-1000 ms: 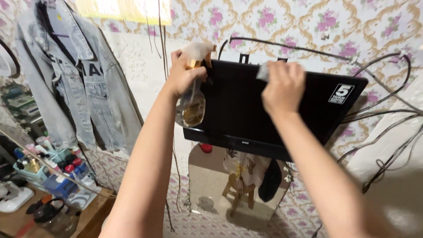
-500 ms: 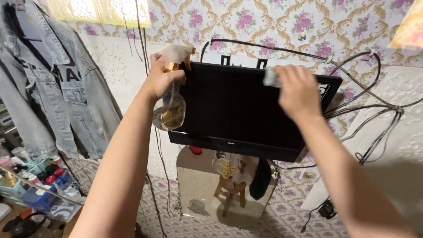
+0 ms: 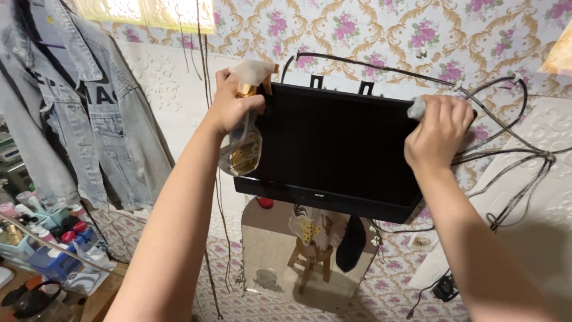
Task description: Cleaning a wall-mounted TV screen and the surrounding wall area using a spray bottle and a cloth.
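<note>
A black flat screen [image 3: 333,149] hangs tilted on a flowered wall. My left hand [image 3: 229,107] grips a clear spray bottle [image 3: 244,146] with a pale trigger head, held at the screen's upper left corner. My right hand [image 3: 438,134] presses a small grey cloth [image 3: 416,108] against the screen's upper right corner, covering the sticker there.
A light denim jacket [image 3: 77,113] hangs at the left. Black cables [image 3: 506,149] trail from the screen across the wall at the right. Below the screen leans a mirror [image 3: 298,256]. A shelf of small bottles [image 3: 42,235] sits at the lower left.
My right hand has slid the cloth rightward along the top of the screen to its upper right corner. The left hand and bottle stay at the upper left corner.
</note>
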